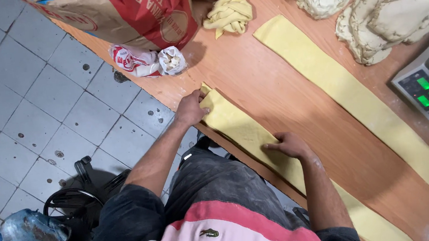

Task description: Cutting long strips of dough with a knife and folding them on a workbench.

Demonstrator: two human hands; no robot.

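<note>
Now, near strip: we have a long flat band of pale yellow dough (pixel 246 133) lying along the near edge of the orange-brown wooden table (pixel 285 99), running from its far end by our left hand down towards the lower right of the view.
Left hand: our left hand (pixel 191 109) sits on the far end of that near band, fingers curled down and pinching its corner against the table edge; the grip is closed on the dough.
Right hand: our right hand (pixel 290 144) lies palm down on the same band further along, fingers bent and pressing on its surface, not wrapped round anything.
Second strip: a longer band of the same yellow dough (pixel 357 97) lies parallel and well apart from the first, further in on the table.
Scraps: a small heap of twisted yellow dough trimmings (pixel 228 15) rests near the far end of the second strip.
Lumps: rough off-white masses of dough (pixel 391 14) are piled at the far right of the table.
Sacks: a large brown and red paper sack (pixel 127 14) stands at the table's far corner, with a small rolled white and red bag (pixel 142 60) just beside it.
Scale: a grey electronic scale with green lit displays (pixel 427 94) sits at the right edge.
Floor: grey tiles (pixel 31 100) to our left.
</note>
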